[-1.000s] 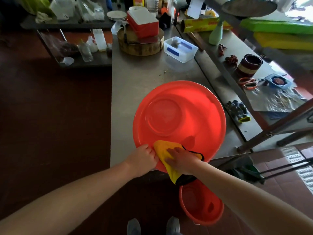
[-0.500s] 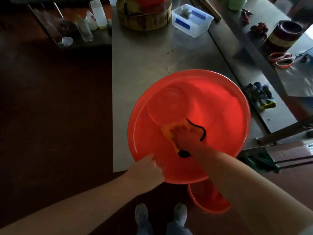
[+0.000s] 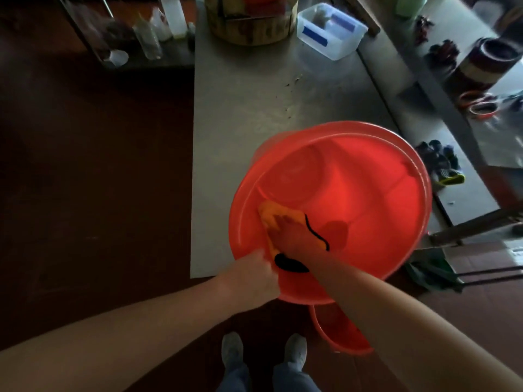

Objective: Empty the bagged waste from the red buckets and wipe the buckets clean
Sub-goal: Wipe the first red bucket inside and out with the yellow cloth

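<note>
**Wiping in progress: large bucket held on table edge**

Far left, a low shelf carries several plastic bottles (image 3: 150, 38), dim and hard to make out. The steel table (image 3: 249, 103) runs up the centre, with a round wooden block (image 3: 249, 29) at its far end and a clear plastic container (image 3: 331, 31) just to the right of the block.

The left hand (image 3: 250, 278) is at the near-left rim of the large red bucket (image 3: 396, 222), fingers curled over the edge and gripping it. The bucket sits on the near corner of the table, overhanging the near edge, its open mouth facing the camera.

The right hand (image 3: 294, 236) is inside the bucket, fingers laid out flat, pressing a yellow cloth (image 3: 270, 215) with black trim against the inner wall on the near-left side. The two hands are close together, the left on the rim and the right just inside it.

Below the right forearm, a smaller red bucket (image 3: 336, 333) stands on the floor, partly hidden. The person's shoes (image 3: 232, 349) show at the bottom.

Right of the large bucket, dark work gloves (image 3: 441, 165) lie on the adjoining counter. A dark banded jar (image 3: 486, 60) stands further back.
</note>
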A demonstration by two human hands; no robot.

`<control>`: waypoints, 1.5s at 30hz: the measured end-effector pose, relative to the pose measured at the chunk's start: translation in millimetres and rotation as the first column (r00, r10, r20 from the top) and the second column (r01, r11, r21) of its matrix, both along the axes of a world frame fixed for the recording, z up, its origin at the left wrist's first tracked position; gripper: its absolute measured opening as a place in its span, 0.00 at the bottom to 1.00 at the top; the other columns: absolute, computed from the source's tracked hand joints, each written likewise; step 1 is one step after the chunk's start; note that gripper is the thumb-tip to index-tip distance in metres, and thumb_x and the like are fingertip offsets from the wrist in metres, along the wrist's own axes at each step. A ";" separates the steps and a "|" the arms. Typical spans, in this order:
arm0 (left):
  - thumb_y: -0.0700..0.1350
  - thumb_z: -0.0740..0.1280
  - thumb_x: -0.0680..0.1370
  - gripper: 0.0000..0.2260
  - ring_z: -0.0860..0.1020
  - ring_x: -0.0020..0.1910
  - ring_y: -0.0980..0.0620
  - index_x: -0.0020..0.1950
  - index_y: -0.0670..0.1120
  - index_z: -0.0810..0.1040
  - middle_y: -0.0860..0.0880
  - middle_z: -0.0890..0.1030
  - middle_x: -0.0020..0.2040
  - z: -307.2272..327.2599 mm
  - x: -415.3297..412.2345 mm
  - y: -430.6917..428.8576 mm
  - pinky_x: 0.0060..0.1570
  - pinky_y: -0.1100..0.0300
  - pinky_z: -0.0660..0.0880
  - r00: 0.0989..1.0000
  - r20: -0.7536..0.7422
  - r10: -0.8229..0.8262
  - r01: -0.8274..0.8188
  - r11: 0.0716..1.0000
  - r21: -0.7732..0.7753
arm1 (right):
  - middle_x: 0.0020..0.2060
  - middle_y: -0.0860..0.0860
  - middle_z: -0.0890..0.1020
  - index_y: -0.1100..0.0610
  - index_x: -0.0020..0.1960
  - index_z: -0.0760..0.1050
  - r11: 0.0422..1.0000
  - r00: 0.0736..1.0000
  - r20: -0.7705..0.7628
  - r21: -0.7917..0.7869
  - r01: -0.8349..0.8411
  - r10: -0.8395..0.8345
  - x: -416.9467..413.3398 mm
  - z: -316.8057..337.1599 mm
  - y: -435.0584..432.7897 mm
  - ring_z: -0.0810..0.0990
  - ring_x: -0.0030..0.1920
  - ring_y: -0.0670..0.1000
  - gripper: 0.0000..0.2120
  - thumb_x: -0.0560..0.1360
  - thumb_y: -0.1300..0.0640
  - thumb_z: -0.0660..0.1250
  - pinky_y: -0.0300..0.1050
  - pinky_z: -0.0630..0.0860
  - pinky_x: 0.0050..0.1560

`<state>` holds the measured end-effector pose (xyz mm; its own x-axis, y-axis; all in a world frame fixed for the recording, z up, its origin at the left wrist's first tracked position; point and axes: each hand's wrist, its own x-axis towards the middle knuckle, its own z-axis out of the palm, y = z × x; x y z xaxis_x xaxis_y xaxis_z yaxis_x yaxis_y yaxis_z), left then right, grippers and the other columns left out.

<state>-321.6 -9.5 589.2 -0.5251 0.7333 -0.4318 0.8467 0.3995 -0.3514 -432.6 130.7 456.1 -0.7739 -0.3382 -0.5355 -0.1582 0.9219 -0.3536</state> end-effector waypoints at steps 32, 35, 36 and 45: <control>0.38 0.63 0.81 0.08 0.82 0.39 0.47 0.46 0.43 0.81 0.46 0.83 0.41 9.6 -3.6 -2.4 0.47 0.50 0.78 0.998 0.065 0.003 0.000 0.999 -0.041 | 0.79 0.51 0.59 0.43 0.80 0.56 0.909 0.951 -0.145 0.364 -0.205 0.272 34.9 46.4 97.3 0.58 0.78 0.58 0.25 0.84 0.45 0.52 0.54 0.59 0.75; 0.41 0.64 0.81 0.06 0.83 0.41 0.47 0.48 0.44 0.81 0.46 0.84 0.43 7.1 -5.5 -9.4 0.49 0.50 0.78 0.999 0.029 0.032 -0.031 0.999 -0.018 | 0.79 0.53 0.59 0.42 0.79 0.59 0.833 0.932 -0.188 0.527 -0.170 0.310 20.3 58.9 112.4 0.55 0.79 0.61 0.23 0.84 0.47 0.52 0.57 0.54 0.76; 0.42 0.64 0.82 0.07 0.83 0.41 0.47 0.48 0.44 0.81 0.46 0.84 0.43 6.7 -6.7 -11.1 0.49 0.50 0.78 0.999 0.016 0.043 -0.043 0.999 -0.007 | 0.79 0.54 0.58 0.42 0.78 0.59 0.822 0.936 -0.184 0.547 -0.155 0.299 19.4 61.4 112.8 0.54 0.79 0.62 0.23 0.84 0.47 0.51 0.58 0.53 0.76; 0.45 0.63 0.82 0.15 0.80 0.59 0.38 0.69 0.46 0.74 0.39 0.82 0.59 -13.9 -0.1 -41.4 0.67 0.36 0.68 0.986 -0.099 0.135 -0.132 0.991 0.033 | 0.80 0.50 0.56 0.42 0.80 0.54 0.965 0.996 -0.035 0.254 -0.066 0.077 83.9 64.6 47.9 0.57 0.78 0.60 0.27 0.83 0.38 0.48 0.60 0.55 0.76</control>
<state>-321.7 -50.9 575.3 -0.6591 0.6638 -0.3535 0.7459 0.5168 -0.4201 -348.6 178.6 520.7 -0.7774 -0.2519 -0.5763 -0.2374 0.9660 -0.1020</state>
